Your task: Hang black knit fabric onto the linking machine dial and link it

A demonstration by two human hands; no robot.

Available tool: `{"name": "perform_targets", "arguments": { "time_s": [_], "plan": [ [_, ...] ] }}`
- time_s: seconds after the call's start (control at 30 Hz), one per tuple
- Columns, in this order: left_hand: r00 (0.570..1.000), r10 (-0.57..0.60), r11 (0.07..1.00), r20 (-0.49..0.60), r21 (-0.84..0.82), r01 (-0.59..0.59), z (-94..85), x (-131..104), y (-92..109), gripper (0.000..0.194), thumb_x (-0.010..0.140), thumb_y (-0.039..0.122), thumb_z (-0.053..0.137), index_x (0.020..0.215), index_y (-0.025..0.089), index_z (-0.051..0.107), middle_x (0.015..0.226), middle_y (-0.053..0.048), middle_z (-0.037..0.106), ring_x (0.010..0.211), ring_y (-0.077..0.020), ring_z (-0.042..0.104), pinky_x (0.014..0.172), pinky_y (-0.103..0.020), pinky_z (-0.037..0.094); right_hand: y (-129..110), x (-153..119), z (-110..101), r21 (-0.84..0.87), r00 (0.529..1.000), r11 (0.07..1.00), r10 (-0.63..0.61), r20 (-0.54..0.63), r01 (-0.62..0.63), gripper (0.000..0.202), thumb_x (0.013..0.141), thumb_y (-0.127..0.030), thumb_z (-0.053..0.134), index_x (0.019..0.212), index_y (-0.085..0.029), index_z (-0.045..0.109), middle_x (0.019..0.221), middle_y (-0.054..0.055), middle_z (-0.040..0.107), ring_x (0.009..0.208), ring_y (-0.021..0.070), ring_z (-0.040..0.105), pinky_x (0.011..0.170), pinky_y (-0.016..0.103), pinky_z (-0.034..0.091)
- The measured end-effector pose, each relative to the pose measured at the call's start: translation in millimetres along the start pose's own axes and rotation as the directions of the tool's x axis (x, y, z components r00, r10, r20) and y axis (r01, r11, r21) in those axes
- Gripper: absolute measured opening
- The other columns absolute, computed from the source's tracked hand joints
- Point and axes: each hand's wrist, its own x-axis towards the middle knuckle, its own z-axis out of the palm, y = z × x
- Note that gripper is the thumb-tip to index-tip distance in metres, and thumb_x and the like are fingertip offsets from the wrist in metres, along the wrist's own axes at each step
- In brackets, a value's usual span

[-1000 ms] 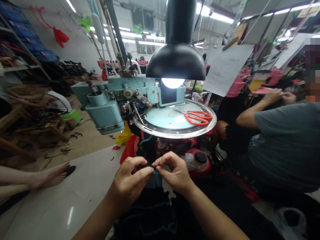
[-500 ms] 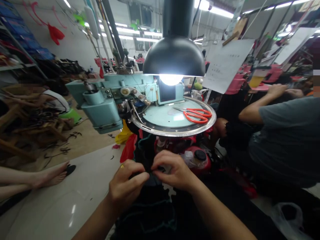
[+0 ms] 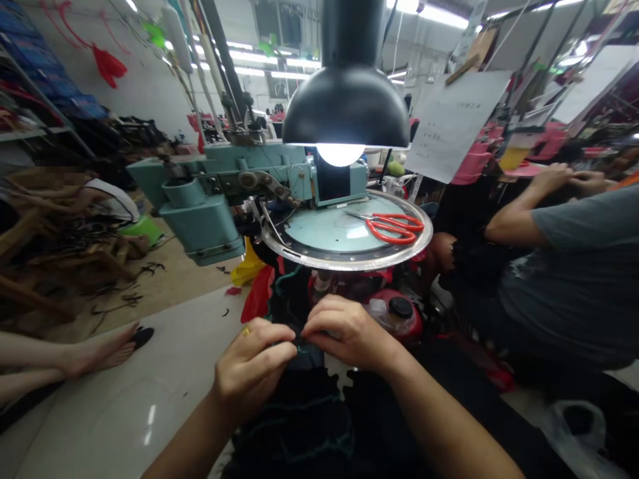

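Below the round machine plate, my left hand (image 3: pixel 252 362) and my right hand (image 3: pixel 349 332) face each other with fingertips close together. Both are closed in a pinch on dark knit fabric (image 3: pixel 309 412) with teal edging, which spreads over my lap. The exact bit between the fingers is mostly hidden. A yellow ring shows on my left hand. On the light-green dial plate (image 3: pixel 319 233) of the linking machine (image 3: pixel 204 219) lie scissors (image 3: pixel 394 227) with red handles, apart from both hands.
A black lamp (image 3: pixel 344 110) shines over the dial. A red container (image 3: pixel 399 316) with a black cap stands beyond my right hand. At the right a co-worker in a grey shirt (image 3: pixel 589 266) sits close; another person's foot (image 3: pixel 114 352) rests on the floor at left.
My right hand's fingers have closed together more. The left fingertips have shifted slightly right, narrowing the gap between the hands. The co-worker at right has moved a little; the scissors lie still.
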Motion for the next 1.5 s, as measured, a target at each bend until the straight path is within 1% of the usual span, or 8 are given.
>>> {"name": "perform_targets", "arguments": {
  "time_s": [0.27,0.4,0.5,0.63,0.8,1.0,1.27,1.5],
  "plan": [
    [0.998,-0.065,0.995,0.006,-0.075,0.066,0.6,-3.3,-3.3,0.026,0.081,-0.008,0.063,0.090,0.016,0.066,0.093,-0.008,0.072,0.080,-0.0169,0.065,0.072,-0.032,0.054,5.3,-6.6,-4.8,-0.124,0.992,0.990,0.048,-0.120,-0.063,0.010,0.088,-0.011,0.058,0.086,-0.019,0.064,0.086,0.006,0.066,0.081,0.0180,0.063,0.074,0.030,0.052],
    [0.993,-0.122,0.990,0.008,-0.076,0.122,0.7,1.2,-1.7,0.024,0.084,-0.005,0.061,0.087,0.019,0.064,0.089,-0.006,0.072,0.077,-0.0157,0.066,0.072,-0.031,0.055,4.5,-8.2,1.5,-0.101,0.992,0.989,0.097,-0.084,-0.105,0.017,0.086,-0.021,0.068,0.102,-0.020,0.064,0.103,0.009,0.068,0.095,0.0201,0.065,0.083,0.031,0.055],
    [0.989,-0.149,0.988,0.011,-0.045,0.149,0.0,5.2,0.2,0.023,0.084,-0.003,0.062,0.086,0.019,0.064,0.088,-0.004,0.073,0.078,-0.0154,0.068,0.075,-0.030,0.055,0.6,-7.0,4.3,-0.182,0.996,0.982,0.029,-0.084,-0.044,0.021,0.086,-0.028,0.072,0.104,-0.020,0.065,0.103,0.009,0.071,0.094,0.0215,0.066,0.082,0.033,0.055],
    [0.983,-0.180,0.982,0.034,-0.044,0.181,-1.6,8.4,2.0,0.026,0.083,-0.005,0.064,0.097,0.018,0.068,0.088,-0.004,0.072,0.082,-0.0147,0.068,0.078,-0.028,0.055,-3.1,-7.9,7.6,-0.246,0.993,0.969,-0.058,-0.098,0.033,0.009,0.092,-0.017,0.059,0.089,-0.020,0.066,0.087,0.006,0.073,0.078,0.0187,0.064,0.072,0.032,0.053],
    [0.977,-0.210,0.948,0.041,-0.234,0.214,-3.4,5.2,2.1,0.030,0.083,-0.008,0.063,0.098,0.017,0.070,0.091,-0.004,0.071,0.083,-0.0153,0.068,0.076,-0.028,0.056,-1.8,-12.5,10.4,-0.031,0.971,0.999,0.024,-0.240,-0.032,0.006,0.088,-0.015,0.063,0.089,-0.018,0.068,0.085,0.009,0.072,0.078,0.0188,0.067,0.072,0.030,0.056],
    [0.981,-0.194,0.962,0.006,-0.193,0.191,-3.4,2.2,2.4,0.032,0.081,-0.009,0.062,0.097,0.018,0.071,0.094,-0.005,0.072,0.083,-0.0159,0.069,0.075,-0.029,0.056,-5.0,-10.8,0.6,0.211,0.980,0.975,0.099,-0.170,-0.062,0.013,0.087,-0.017,0.069,0.099,-0.017,0.073,0.099,0.011,0.073,0.095,0.0193,0.070,0.087,0.031,0.057],
    [0.988,-0.153,0.982,0.017,-0.108,0.154,-0.5,8.4,5.0,0.027,0.084,-0.004,0.063,0.096,0.020,0.071,0.091,-0.005,0.073,0.078,-0.0159,0.068,0.071,-0.029,0.056,-11.6,-4.1,1.6,0.203,0.984,0.969,0.158,-0.087,-0.138,0.005,0.086,-0.023,0.069,0.085,-0.019,0.068,0.089,0.006,0.066,0.084,0.0170,0.063,0.077,0.029,0.053],
    [0.988,-0.149,0.982,0.045,-0.111,0.154,1.4,7.4,3.3,0.028,0.084,-0.006,0.060,0.094,0.019,0.070,0.090,-0.006,0.072,0.079,-0.0151,0.067,0.071,-0.028,0.056,0.6,-9.6,-1.4,0.447,0.947,0.856,0.317,-0.054,-0.261,0.031,0.092,-0.044,0.063,0.075,-0.018,0.057,0.079,0.003,0.058,0.073,0.0152,0.056,0.071,0.028,0.048]
  ]
}}
